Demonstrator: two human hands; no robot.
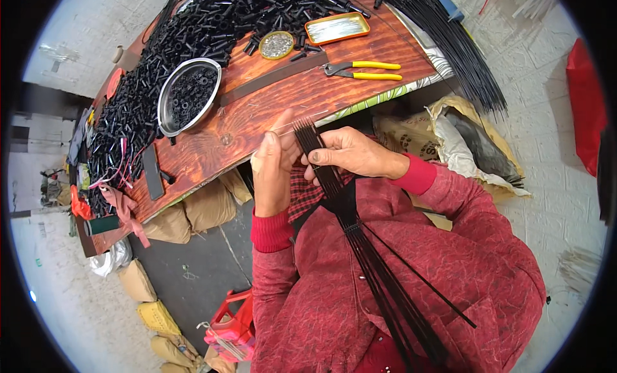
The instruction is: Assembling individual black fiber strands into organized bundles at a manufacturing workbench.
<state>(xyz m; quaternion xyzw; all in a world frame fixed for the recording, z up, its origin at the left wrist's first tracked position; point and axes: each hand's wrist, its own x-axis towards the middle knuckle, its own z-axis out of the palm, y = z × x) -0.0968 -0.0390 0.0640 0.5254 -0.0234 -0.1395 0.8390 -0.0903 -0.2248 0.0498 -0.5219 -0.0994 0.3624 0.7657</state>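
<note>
A bundle of thin black rods runs from my hands down over my lap, its top ends spread side by side in a flat row. My right hand is closed around the upper part of the bundle, thumb lying across the front. Just left of those ends, my left hand is closed in a pinch on a thin pale wire, which reaches toward the rod tips. Whether the wire passes through the rods is too fine to make out. One loose rod splays out to the right.
On the wooden table lie a heap of short black tubes, a metal bowl of small black parts, yellow-handled pliers, a tray of wires and a round dish. An open sack stands right.
</note>
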